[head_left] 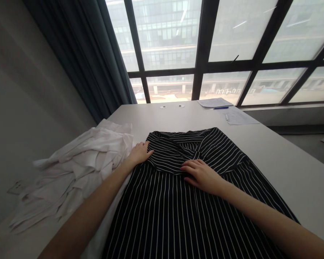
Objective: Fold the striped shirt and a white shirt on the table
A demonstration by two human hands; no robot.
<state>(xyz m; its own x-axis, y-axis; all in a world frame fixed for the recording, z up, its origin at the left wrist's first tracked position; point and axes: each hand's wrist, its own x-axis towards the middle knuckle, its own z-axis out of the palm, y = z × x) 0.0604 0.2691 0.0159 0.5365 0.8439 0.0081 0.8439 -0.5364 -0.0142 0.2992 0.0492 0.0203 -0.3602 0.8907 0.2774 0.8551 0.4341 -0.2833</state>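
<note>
A black dress with thin white stripes (172,201) lies spread on the white table, its neckline towards the window and its skirt running down to the bottom of the view. My left hand (140,153) rests at the left edge of the bodice, thumb apart from the fingers, fingertips on the cloth. Near the middle, just below the crossed neckline, my right hand (201,176) lies on the fabric with its fingers stretched out and slightly bent. Neither hand visibly grips a fold.
A heap of crumpled white clothes (83,165) lies left of the dress, beside my left forearm. Papers (240,117) and a blue pen (220,107) are at the table's far right. Behind the table (294,172) stand a dark curtain (97,54) and large windows.
</note>
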